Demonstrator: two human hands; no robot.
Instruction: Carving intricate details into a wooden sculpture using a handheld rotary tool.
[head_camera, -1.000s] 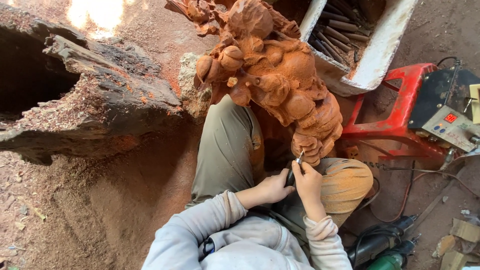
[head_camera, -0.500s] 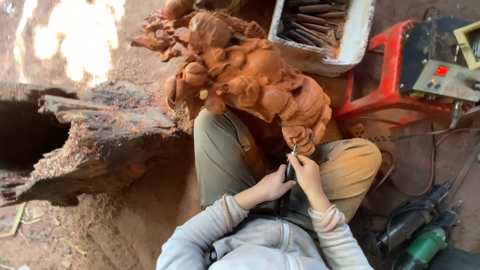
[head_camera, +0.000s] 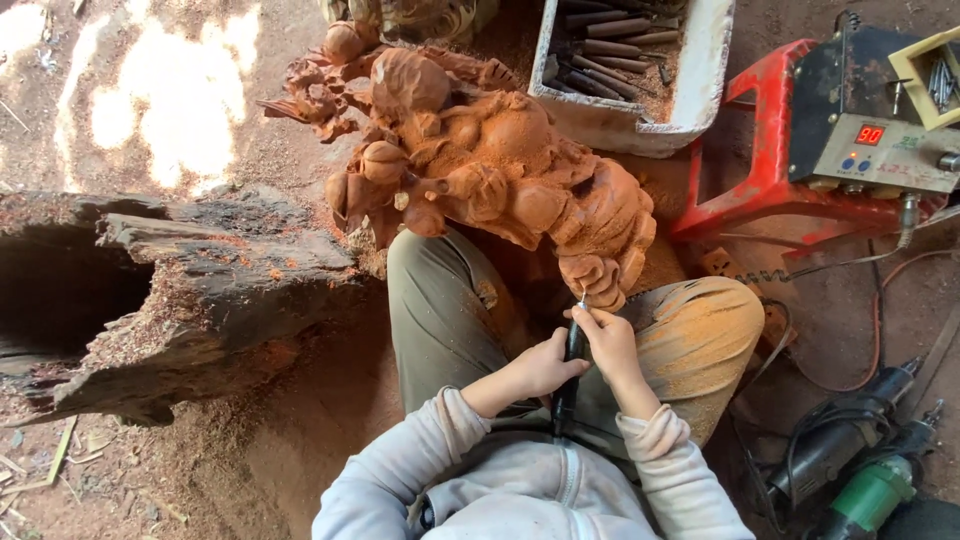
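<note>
**Detail Carving on Lower Edge of Sculpture: Tool Engaged**

Compared with 0.5 s ago, both hands and the tool tip sit at the same spot on the carving; only the head camera has shifted, bringing more of the tool tray and the control box into view.

1. Fingers. The right hand (head_camera: 612, 345) pinches the rotary carving tool (head_camera: 571, 375) near its tip, fingers pressed together around the shaft. The left hand (head_camera: 545, 368) is curled closed around the dark handle lower down, steadying it.

2. Work position. The bit touches the ribbed lower lobe of the reddish wood carving (head_camera: 480, 175), which rests against the person's knees and the weathered log (head_camera: 190, 290).

3. Step in hand. Judged as fine grooving of 1 detail, partway done. The next move likely calls for small, controlled strokes along the existing ribs, with a 2-handed brace.

4. Edges and room. The lobe is an outer edge; a slip would run toward the dust-covered right thigh (head_camera: 690, 330). Open room lies to the left over sawdust ground. On the right, the red stand (head_camera: 770, 160), control box (head_camera: 880, 150), cables and power tools (head_camera: 850, 460) crowd the space. The white tray of chisels (head_camera: 700, 100) sits beyond the carving.
</note>
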